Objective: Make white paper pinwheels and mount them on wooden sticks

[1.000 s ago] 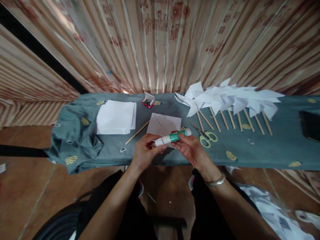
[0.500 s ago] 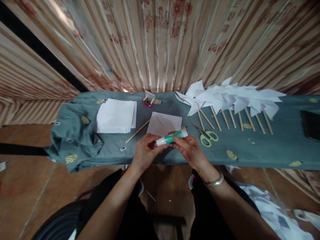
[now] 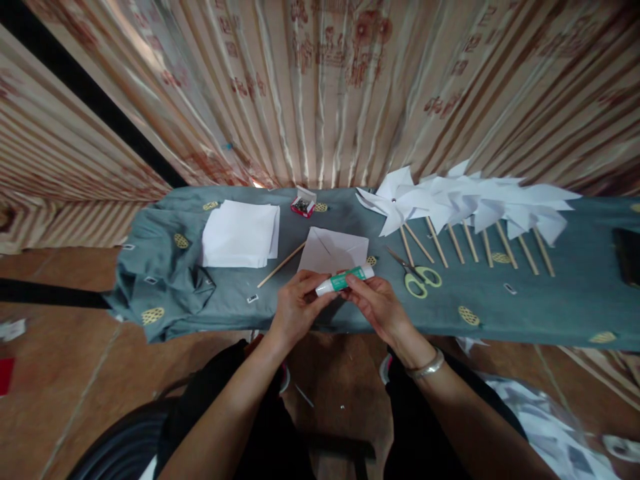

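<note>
At the left of the frame, rumpled grey-green cloth [image 3: 170, 280] bunches in soft folds. Beside it lies a stack of smooth white paper [image 3: 237, 235], its lower sheets mostly hidden. A thin wooden stick [image 3: 280, 266] slants toward the centre. The left hand [image 3: 295, 305] has its fingers closed around the white end of a glue stick [image 3: 344, 281], some fingertips out of sight behind it. Above, an open red-and-white box [image 3: 303, 203] holds metallic bits too small to make out. Just below the middle of the frame, the cylindrical, glossy green-and-white glue stick covers part of a creased paper square [image 3: 335, 248]. The right hand [image 3: 377, 307] grips its green label, thumb on top, other fingers partly hidden. Scissors [image 3: 417, 275] with pale green loops lie to the right. Upper right, crisp-bladed paper pinwheels [image 3: 465, 200] overlap, masking one another. A dark flat object [image 3: 627, 257] is cut off by the right edge.
</note>
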Motion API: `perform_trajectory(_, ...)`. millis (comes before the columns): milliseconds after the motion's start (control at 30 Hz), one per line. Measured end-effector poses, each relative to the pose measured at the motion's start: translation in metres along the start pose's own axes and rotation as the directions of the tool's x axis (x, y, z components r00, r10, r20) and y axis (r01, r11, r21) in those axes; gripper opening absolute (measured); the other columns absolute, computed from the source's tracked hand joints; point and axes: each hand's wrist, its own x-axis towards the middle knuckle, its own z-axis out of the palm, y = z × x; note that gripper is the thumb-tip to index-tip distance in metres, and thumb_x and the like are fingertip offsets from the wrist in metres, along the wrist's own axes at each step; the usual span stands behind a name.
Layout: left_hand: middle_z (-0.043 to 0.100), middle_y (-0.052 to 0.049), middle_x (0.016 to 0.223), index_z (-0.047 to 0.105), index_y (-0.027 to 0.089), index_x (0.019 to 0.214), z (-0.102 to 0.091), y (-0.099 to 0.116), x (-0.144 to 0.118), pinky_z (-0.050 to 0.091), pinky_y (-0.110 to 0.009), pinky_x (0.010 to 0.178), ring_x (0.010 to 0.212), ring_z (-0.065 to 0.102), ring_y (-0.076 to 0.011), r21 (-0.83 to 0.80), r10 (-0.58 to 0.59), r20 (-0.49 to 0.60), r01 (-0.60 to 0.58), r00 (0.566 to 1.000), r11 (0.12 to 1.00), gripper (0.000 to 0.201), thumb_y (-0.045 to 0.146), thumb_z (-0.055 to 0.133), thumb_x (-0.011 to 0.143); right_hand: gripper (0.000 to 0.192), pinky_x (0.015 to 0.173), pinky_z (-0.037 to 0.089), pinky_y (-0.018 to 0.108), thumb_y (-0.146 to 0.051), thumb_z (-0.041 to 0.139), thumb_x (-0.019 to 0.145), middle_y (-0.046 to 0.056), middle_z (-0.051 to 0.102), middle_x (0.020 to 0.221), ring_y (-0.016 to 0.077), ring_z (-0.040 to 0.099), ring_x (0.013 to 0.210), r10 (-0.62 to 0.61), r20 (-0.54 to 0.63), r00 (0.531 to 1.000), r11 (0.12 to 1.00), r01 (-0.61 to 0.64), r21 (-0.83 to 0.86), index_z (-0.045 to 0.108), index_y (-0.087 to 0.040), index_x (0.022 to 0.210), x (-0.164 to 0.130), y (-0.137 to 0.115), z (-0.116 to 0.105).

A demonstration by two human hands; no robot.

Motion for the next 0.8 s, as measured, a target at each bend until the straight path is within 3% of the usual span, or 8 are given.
perform_trajectory(233, 0.070, -0.007, 0.088, 0.079, 0.020, 0.098, -0.003, -0.005, 0.001, 0.050, -0.025, 0.059, 0.071, 0.062, -0.0158, -0.007, -0.028, 0.008, 0.029, 1.000, 1.000, 0.026, 0.034, 0.073, 0.078, 0.038, 0.061, 0.051, 0.024, -0.050, 0.090, 0.053, 0.001, 0.075, 0.070, 0.0122, 0.065, 0.063, 0.025, -0.023, 0.999, 0.998, -0.027, -0.059, 0.077, -0.020, 0.072, 0.003, 0.004, 0.006)
perform_trajectory(300, 0.069, -0.006, 0.086, 0.079, 0.018, 0.096, -0.009, -0.011, 0.007, 0.049, -0.025, 0.058, 0.067, 0.061, -0.0149, -0.012, -0.054, -0.032, 0.054, 0.998, 0.998, 0.026, 0.035, 0.073, 0.077, 0.038, 0.062, 0.051, 0.025, -0.051, 0.088, 0.056, 0.003, 0.077, 0.077, 0.0133, 0.067, 0.067, 0.011, -0.020, 1.000, 0.995, -0.013, -0.100, 0.077, -0.020, 0.076, 0.004, 0.004, 0.005)
perform_trajectory(367, 0.068, -0.005, 0.087, 0.078, 0.016, 0.096, -0.020, -0.018, 0.016, 0.049, -0.025, 0.057, 0.061, 0.059, -0.0131, -0.003, -0.091, -0.138, 0.092, 0.986, 0.996, 0.029, 0.037, 0.072, 0.076, 0.040, 0.063, 0.051, 0.026, -0.050, 0.087, 0.058, 0.005, 0.078, 0.085, 0.0144, 0.069, 0.071, -0.017, -0.032, 0.999, 0.990, 0.012, -0.142, 0.077, -0.021, 0.083, 0.005, 0.002, 0.002)
perform_trajectory(467, 0.070, -0.005, 0.086, 0.077, 0.016, 0.096, -0.041, -0.030, 0.032, 0.046, -0.026, 0.060, 0.064, 0.058, -0.0136, 0.175, -0.048, -0.318, 0.108, 0.947, 0.979, 0.029, 0.037, 0.071, 0.076, 0.044, 0.068, 0.053, 0.029, -0.051, 0.085, 0.061, 0.006, 0.078, 0.088, 0.0164, 0.069, 0.074, -0.091, -0.051, 0.995, 0.966, 0.075, -0.247, 0.076, -0.021, 0.091, 0.006, -0.002, -0.007)
perform_trajectory(533, 0.072, -0.006, 0.093, 0.077, 0.017, 0.097, -0.054, -0.037, 0.042, 0.048, -0.027, 0.069, 0.075, 0.061, -0.0165, 0.285, 0.000, -0.365, 0.112, 0.931, 0.952, 0.028, 0.036, 0.070, 0.078, 0.044, 0.073, 0.053, 0.032, -0.052, 0.083, 0.063, 0.007, 0.077, 0.090, 0.0179, 0.069, 0.078, -0.173, -0.045, 0.984, 0.928, 0.147, -0.343, 0.075, -0.021, 0.093, 0.006, -0.003, -0.015)
perform_trajectory(667, 0.073, -0.007, 0.094, 0.077, 0.019, 0.096, -0.064, -0.053, 0.053, 0.048, -0.036, 0.088, 0.093, 0.061, -0.0239, 0.519, 0.063, -0.363, 0.146, 0.930, 0.842, 0.025, 0.033, 0.066, 0.079, 0.042, 0.081, 0.054, 0.037, -0.053, 0.077, 0.070, 0.010, 0.077, 0.099, 0.0222, 0.070, 0.087, -0.286, 0.013, 0.958, 0.816, 0.251, -0.521, 0.073, -0.021, 0.097, 0.005, -0.001, -0.031)
perform_trajectory(800, 0.071, -0.009, 0.091, 0.076, 0.017, 0.098, -0.063, -0.063, 0.057, 0.045, -0.044, 0.094, 0.095, 0.059, -0.0280, 0.671, 0.065, -0.291, 0.155, 0.955, 0.725, 0.026, 0.033, 0.063, 0.082, 0.036, 0.087, 0.056, 0.041, -0.048, 0.068, 0.081, 0.011, 0.076, 0.107, 0.0247, 0.071, 0.095, -0.323, 0.080, 0.943, 0.710, 0.298, -0.639, 0.070, -0.021, 0.105, 0.001, -0.002, -0.044)
